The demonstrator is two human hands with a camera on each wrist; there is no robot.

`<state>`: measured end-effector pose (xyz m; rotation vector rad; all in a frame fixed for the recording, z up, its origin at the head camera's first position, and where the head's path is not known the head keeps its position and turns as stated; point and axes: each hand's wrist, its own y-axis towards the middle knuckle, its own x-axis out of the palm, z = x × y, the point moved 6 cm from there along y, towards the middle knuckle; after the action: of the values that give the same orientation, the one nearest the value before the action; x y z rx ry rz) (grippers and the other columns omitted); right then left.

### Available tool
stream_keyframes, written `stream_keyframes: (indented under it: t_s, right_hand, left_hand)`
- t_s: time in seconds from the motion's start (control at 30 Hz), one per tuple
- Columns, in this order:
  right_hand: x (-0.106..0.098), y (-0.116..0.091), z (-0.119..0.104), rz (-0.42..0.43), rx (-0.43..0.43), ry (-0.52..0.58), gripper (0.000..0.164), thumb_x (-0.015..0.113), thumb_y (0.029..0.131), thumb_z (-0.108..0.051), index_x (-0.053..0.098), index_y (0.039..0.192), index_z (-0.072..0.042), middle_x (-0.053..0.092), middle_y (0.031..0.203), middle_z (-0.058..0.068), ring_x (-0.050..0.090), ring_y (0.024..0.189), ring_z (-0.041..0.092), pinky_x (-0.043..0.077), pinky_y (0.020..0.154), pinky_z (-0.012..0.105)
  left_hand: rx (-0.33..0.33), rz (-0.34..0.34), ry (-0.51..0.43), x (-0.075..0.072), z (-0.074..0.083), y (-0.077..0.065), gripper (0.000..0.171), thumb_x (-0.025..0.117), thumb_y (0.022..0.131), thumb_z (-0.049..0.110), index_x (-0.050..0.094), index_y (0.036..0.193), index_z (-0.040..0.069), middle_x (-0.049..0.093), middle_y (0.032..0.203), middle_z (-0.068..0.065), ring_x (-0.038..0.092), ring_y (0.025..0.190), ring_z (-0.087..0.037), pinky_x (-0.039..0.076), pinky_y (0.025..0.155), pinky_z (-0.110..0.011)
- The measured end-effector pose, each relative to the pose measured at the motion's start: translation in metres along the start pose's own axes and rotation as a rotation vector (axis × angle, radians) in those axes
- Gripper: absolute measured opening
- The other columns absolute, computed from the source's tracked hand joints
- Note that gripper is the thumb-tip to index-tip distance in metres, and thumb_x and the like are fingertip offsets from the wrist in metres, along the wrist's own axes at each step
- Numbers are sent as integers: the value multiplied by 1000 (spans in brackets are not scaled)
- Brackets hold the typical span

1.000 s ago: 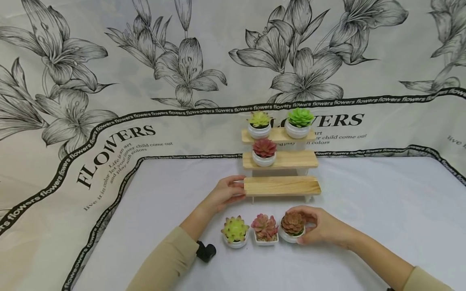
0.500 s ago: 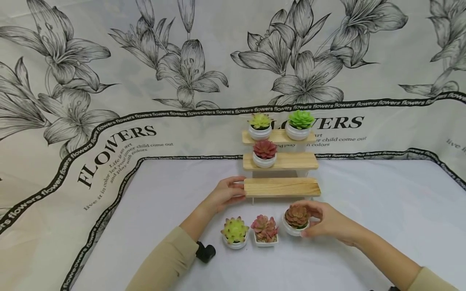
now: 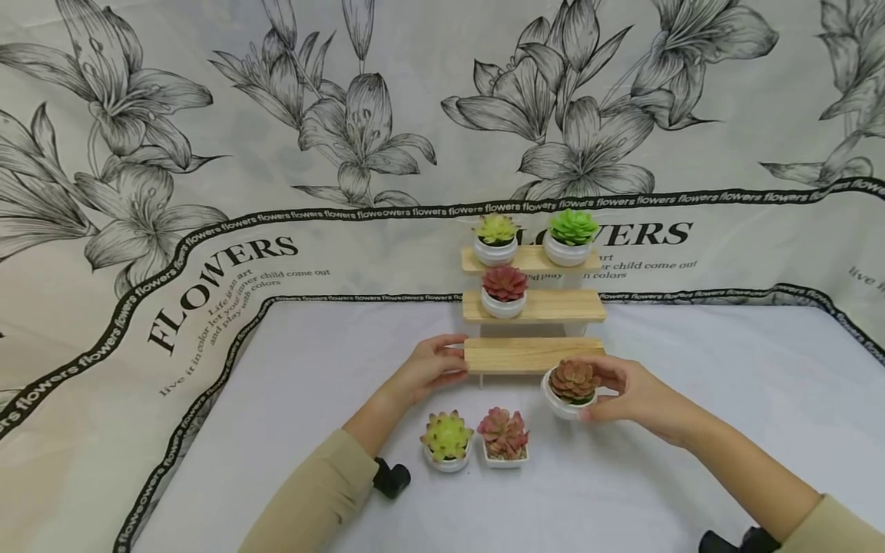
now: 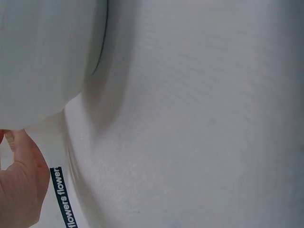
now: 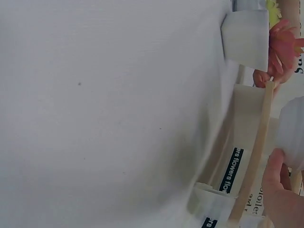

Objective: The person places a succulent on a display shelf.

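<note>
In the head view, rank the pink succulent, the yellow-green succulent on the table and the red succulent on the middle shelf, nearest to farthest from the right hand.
From the right hand:
1. Pink succulent, table, left of it.
2. Red succulent, middle shelf, and yellow-green succulent, table, far left: too close to call.

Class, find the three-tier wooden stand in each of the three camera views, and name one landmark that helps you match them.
Head: the wooden stand is centre frame, at the table's back; the left hand touches its lowest shelf.
Left wrist: not in it; only white cloth and part of a hand.
Right wrist: at the right edge, seen edge-on.
Shared landmark: the black "flowers" band.
</note>
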<state>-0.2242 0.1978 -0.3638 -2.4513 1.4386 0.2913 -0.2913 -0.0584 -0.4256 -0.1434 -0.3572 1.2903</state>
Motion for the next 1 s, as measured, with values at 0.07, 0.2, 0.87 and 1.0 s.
stream_keyframes:
  t_s: [0.07,0.2,0.87,1.0]
  right_hand:
    - [-5,0,-4,28,-3,-16,73,74,78,-11,36,138,4,44,132,20,41,121,32,45,92,39]
    - [-17,2,-10,86,-1,-55,73,72,79,-12,34,140,2,42,134,20,37,123,37,42,95,40]
    - [-59,21,-30,215,27,-10,71,70,83,-13,32,142,-5,42,124,3,44,108,12,45,84,15]
    - [-62,27,-32,236,42,10,74,70,84,-16,28,145,-7,38,126,5,41,108,14,46,84,16]
  left_hand:
    - [6,1,5,0,2,1,50,56,84,-11,47,133,0,56,105,-13,59,80,-15,56,78,-29]
    - [8,5,7,1,4,0,50,56,84,-11,48,132,0,55,105,-13,59,80,-15,56,78,-28]
    - [6,-1,-10,2,-2,-2,51,55,84,-12,46,133,-1,55,104,-13,58,80,-15,56,79,-29]
    - [11,4,-19,1,-1,-2,51,55,84,-13,47,133,-1,56,103,-13,58,79,-15,56,76,-28]
